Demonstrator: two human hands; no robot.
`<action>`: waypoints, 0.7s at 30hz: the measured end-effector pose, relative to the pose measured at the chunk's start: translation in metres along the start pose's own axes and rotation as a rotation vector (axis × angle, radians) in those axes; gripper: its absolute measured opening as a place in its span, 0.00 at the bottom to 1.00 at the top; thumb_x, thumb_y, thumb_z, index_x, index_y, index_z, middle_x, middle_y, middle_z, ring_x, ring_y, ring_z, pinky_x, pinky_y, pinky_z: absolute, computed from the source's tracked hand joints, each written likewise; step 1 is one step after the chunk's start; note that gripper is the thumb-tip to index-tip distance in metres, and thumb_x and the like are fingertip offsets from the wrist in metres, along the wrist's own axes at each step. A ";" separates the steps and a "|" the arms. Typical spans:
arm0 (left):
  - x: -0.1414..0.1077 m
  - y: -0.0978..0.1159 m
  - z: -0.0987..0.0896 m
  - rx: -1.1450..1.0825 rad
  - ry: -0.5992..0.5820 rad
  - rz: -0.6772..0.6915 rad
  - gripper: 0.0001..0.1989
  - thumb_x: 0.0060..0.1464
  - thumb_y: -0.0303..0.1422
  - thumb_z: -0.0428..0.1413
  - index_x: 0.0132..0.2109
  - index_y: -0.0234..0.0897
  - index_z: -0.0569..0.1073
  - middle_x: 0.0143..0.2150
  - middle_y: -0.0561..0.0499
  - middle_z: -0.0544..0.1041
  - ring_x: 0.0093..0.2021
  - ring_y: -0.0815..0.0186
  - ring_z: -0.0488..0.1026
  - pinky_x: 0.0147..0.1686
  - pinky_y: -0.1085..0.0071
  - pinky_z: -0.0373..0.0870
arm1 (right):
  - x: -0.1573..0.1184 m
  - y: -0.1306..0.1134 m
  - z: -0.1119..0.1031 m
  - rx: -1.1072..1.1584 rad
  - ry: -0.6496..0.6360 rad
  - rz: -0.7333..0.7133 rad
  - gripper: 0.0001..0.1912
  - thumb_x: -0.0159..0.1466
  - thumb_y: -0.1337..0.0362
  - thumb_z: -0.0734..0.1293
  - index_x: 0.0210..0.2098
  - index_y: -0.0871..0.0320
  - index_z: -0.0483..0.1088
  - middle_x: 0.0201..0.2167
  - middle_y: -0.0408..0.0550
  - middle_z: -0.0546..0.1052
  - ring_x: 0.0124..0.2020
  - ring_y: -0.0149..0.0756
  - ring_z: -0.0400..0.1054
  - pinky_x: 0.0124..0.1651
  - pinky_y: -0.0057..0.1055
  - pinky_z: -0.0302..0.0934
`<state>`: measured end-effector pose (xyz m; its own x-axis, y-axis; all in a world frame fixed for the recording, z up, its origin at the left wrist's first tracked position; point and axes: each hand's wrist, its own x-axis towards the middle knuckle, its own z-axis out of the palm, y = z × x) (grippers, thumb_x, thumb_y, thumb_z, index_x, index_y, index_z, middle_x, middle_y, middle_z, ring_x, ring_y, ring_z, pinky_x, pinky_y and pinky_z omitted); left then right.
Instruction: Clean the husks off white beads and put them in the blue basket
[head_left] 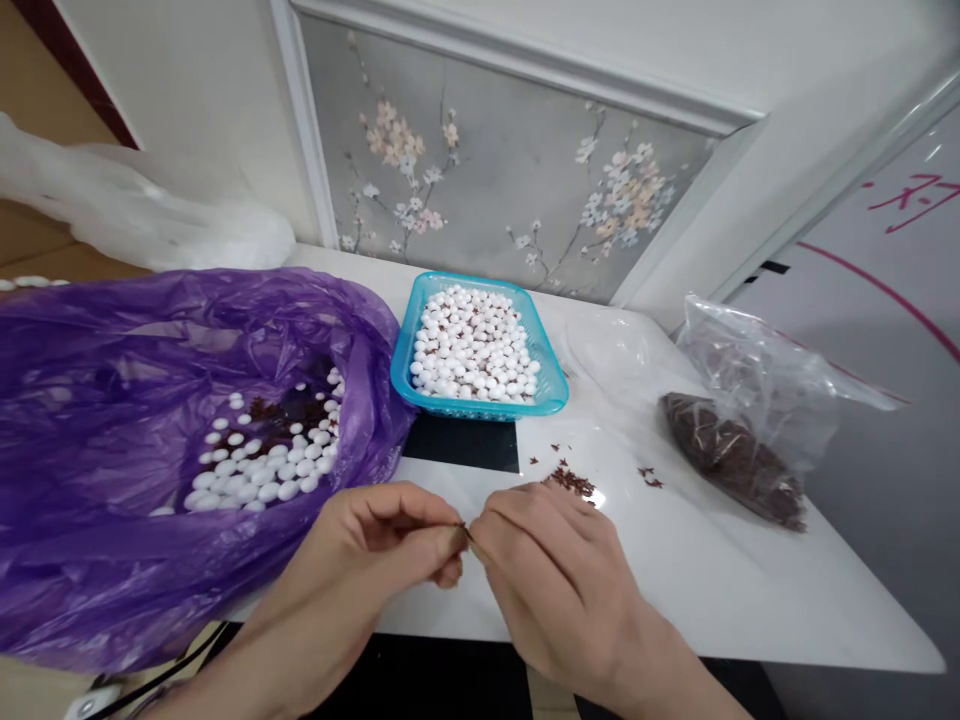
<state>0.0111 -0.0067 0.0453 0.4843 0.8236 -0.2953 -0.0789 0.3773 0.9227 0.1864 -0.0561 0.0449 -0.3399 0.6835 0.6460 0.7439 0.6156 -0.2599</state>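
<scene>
Above a glossy white tabletop (720, 590), the left hand (367, 560) pinches a tiny dark-brown piece (466, 533) between closed thumb and fingertip, while the right hand (559, 575), fingers curled, meets it from the other side, its own hold hidden from view. A small heap of reddish-brown spiky bits (571, 480) lies just beyond the right hand, near a turquoise plastic basket (552, 387) of white oval pellets (480, 345), flanked by a crinkled purple plastic bag (75, 560) and a clear plastic bag (739, 350) of brown material (731, 455).
</scene>
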 end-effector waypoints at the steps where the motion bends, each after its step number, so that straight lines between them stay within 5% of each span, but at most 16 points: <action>1: 0.000 -0.002 0.000 0.139 0.057 0.145 0.02 0.47 0.29 0.63 0.29 0.40 0.80 0.26 0.51 0.78 0.28 0.68 0.73 0.31 0.76 0.71 | 0.000 -0.002 0.000 0.095 -0.019 0.100 0.09 0.62 0.77 0.60 0.34 0.61 0.68 0.28 0.48 0.72 0.29 0.33 0.65 0.31 0.32 0.59; 5: 0.000 -0.004 -0.001 0.624 0.191 0.636 0.10 0.47 0.23 0.61 0.30 0.45 0.82 0.34 0.52 0.82 0.33 0.64 0.77 0.38 0.73 0.72 | 0.000 -0.008 0.003 0.799 -0.152 0.743 0.05 0.62 0.68 0.62 0.29 0.59 0.65 0.22 0.40 0.64 0.22 0.26 0.57 0.25 0.25 0.52; 8: 0.005 0.004 -0.005 0.697 0.342 0.716 0.10 0.47 0.24 0.61 0.29 0.46 0.81 0.35 0.55 0.82 0.34 0.66 0.77 0.40 0.76 0.71 | -0.002 -0.018 0.011 1.431 -0.278 1.143 0.08 0.57 0.62 0.67 0.27 0.60 0.66 0.18 0.38 0.64 0.17 0.22 0.53 0.21 0.22 0.47; 10: 0.009 0.010 -0.008 0.567 0.447 0.626 0.07 0.47 0.26 0.63 0.29 0.46 0.80 0.33 0.56 0.82 0.34 0.67 0.76 0.39 0.78 0.71 | -0.005 -0.024 0.014 1.648 -0.370 1.208 0.12 0.55 0.59 0.70 0.27 0.61 0.66 0.17 0.39 0.65 0.16 0.22 0.55 0.20 0.22 0.48; 13: 0.013 0.015 -0.011 0.143 0.316 0.322 0.01 0.47 0.31 0.65 0.30 0.44 0.80 0.28 0.57 0.80 0.30 0.70 0.75 0.34 0.81 0.73 | -0.015 -0.020 0.008 1.287 -0.298 1.058 0.13 0.60 0.54 0.67 0.30 0.58 0.66 0.19 0.40 0.66 0.20 0.26 0.58 0.23 0.24 0.52; 16: 0.013 0.013 -0.011 -0.249 0.116 0.042 0.06 0.42 0.32 0.68 0.30 0.39 0.80 0.27 0.55 0.79 0.28 0.72 0.75 0.32 0.82 0.74 | -0.037 0.010 -0.008 0.383 0.018 0.821 0.09 0.63 0.57 0.63 0.32 0.56 0.68 0.25 0.45 0.70 0.27 0.32 0.63 0.29 0.27 0.57; 18: 0.011 0.011 -0.011 -0.381 0.090 -0.045 0.08 0.40 0.30 0.70 0.30 0.36 0.80 0.28 0.54 0.80 0.28 0.73 0.75 0.32 0.82 0.75 | -0.057 0.040 -0.017 -0.037 0.098 0.846 0.09 0.63 0.57 0.62 0.33 0.56 0.69 0.28 0.47 0.74 0.27 0.35 0.66 0.30 0.29 0.59; 21: 0.008 0.010 -0.010 -0.450 0.090 -0.074 0.09 0.39 0.28 0.70 0.31 0.35 0.80 0.28 0.52 0.80 0.28 0.73 0.76 0.32 0.82 0.76 | -0.084 0.079 -0.026 -0.351 0.065 0.920 0.12 0.62 0.55 0.61 0.33 0.55 0.71 0.31 0.48 0.77 0.25 0.37 0.68 0.31 0.33 0.60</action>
<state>0.0054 0.0084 0.0492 0.4268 0.8136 -0.3948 -0.4274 0.5662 0.7048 0.2888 -0.0753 -0.0112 0.4815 0.8079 0.3397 0.8344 -0.3040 -0.4598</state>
